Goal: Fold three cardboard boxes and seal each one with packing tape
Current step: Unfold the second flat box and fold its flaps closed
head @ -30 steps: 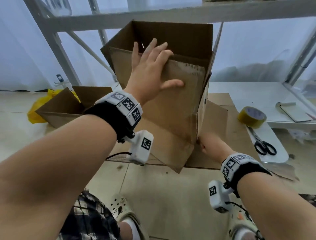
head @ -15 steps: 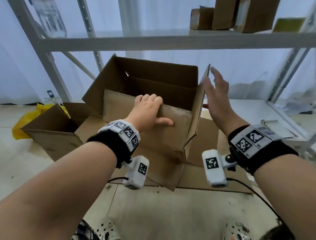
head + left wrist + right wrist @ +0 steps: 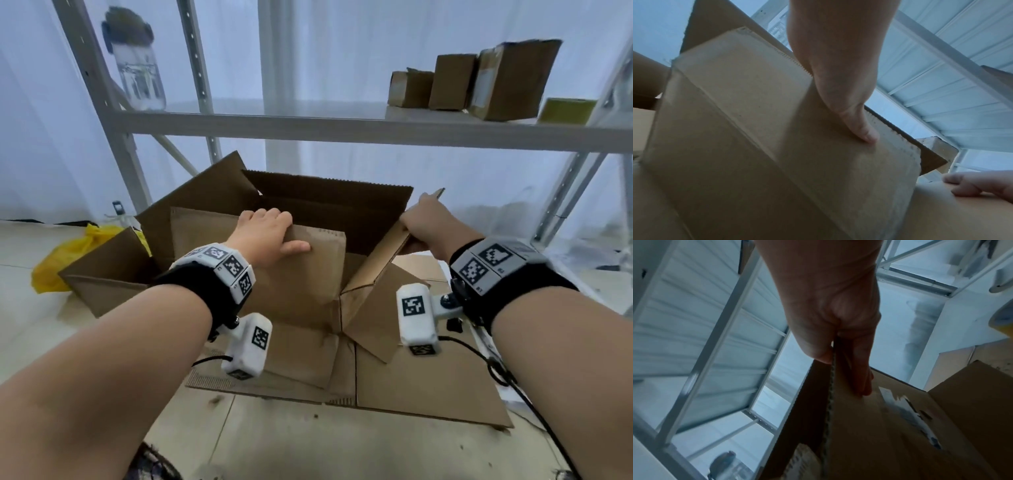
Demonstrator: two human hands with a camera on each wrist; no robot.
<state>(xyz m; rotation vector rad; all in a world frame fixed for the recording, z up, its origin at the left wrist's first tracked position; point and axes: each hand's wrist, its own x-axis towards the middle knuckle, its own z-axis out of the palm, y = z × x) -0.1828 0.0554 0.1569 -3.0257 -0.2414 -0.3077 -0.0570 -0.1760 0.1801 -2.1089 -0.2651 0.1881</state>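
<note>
A large brown cardboard box [image 3: 301, 294] stands open on flat cardboard sheets on the floor, its flaps up. My left hand [image 3: 267, 236] grips the top edge of the near flap [image 3: 756, 113], fingers curled over it and thumb pressed on its outer face. My right hand [image 3: 424, 222] pinches the top edge of the right side flap [image 3: 849, 426], thumb on the inner face and fingers on the outer. The box's far flap and left flap stand free.
A second open box [image 3: 102, 274] sits at the left beside a yellow bag [image 3: 68, 260]. A metal rack's shelf [image 3: 342, 126] spans overhead with small boxes [image 3: 479, 82] and a clear bottle [image 3: 140, 78]. Flat cardboard [image 3: 428, 383] covers the floor in front.
The right hand rose from the box's lower right corner, lay flat against the right flap, and now pinches its top edge. The left hand went from flat to curled over the near flap.
</note>
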